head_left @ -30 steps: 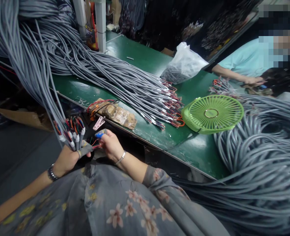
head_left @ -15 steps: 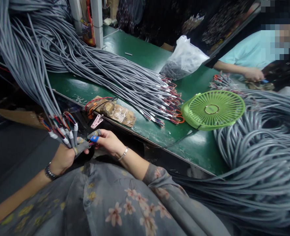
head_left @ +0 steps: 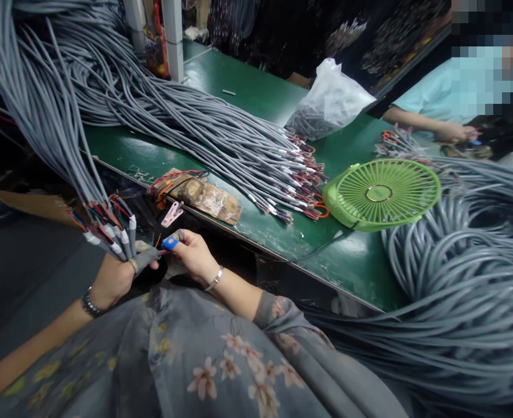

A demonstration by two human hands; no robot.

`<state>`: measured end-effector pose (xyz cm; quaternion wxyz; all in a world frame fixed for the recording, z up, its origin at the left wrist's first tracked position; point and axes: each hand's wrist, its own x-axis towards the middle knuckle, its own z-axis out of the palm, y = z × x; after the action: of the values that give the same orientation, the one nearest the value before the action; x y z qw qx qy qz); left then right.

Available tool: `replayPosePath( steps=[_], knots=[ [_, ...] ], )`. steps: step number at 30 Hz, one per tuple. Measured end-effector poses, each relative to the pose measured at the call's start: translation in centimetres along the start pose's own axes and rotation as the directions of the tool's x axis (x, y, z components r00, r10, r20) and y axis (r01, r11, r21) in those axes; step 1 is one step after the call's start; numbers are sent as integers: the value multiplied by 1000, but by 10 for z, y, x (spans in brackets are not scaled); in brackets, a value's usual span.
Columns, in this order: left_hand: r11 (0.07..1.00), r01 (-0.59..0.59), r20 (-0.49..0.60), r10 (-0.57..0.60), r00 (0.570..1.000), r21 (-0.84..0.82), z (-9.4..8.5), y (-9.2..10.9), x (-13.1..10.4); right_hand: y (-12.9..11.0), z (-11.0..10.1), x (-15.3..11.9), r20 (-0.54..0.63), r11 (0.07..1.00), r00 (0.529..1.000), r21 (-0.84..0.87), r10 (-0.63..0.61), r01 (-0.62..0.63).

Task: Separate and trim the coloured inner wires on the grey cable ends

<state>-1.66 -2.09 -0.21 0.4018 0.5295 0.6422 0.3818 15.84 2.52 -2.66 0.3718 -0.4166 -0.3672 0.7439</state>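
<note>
My left hand (head_left: 119, 273) is closed around several grey cables (head_left: 128, 235), whose white-banded ends and coloured wires stick up above the fist. Its thumb is wrapped in grey tape and pinches the end of a cable. Thin coloured wires (head_left: 162, 252) run from there to my right hand (head_left: 191, 252). The right thumb, covered in blue, and the taped forefinger are pressed together on these wires. The wire tips in the right fingers are hidden.
On the green table (head_left: 256, 241) lies a large bundle of grey cables (head_left: 195, 116). A green fan (head_left: 378, 194), a plastic bag (head_left: 332, 101), a wooden block (head_left: 210, 197) and a pink clip (head_left: 172, 214) are nearby. Coiled cables (head_left: 469, 278) fill the right. A co-worker's hand (head_left: 454, 132) is beyond the fan.
My right hand has drawn slightly away from the left, and the wires between them show more plainly. An orange and a green wire now stand apart near the left thumb.
</note>
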Motion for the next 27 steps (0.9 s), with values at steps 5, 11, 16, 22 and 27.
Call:
replayPosePath(
  steps=[5,11,16,22,27],
  knots=[
    [988,69,49,-62,997,-140,-2,8,-1,3,-6,9,-41,997,999,77,-1,4],
    [946,155,112,-127,985,-284,-9,27,-1,-7,-16,24,-64,987,995,142,78,-68],
    [923,197,164,-150,975,-329,-4,35,10,-14,-9,36,121,988,990,122,78,-93],
    [892,243,182,-185,966,-380,2,33,23,-2,-3,44,-118,991,986,50,-118,125],
    [891,252,200,-187,962,-378,5,30,28,-7,1,48,-18,969,1000,247,6,-1]
  ],
)
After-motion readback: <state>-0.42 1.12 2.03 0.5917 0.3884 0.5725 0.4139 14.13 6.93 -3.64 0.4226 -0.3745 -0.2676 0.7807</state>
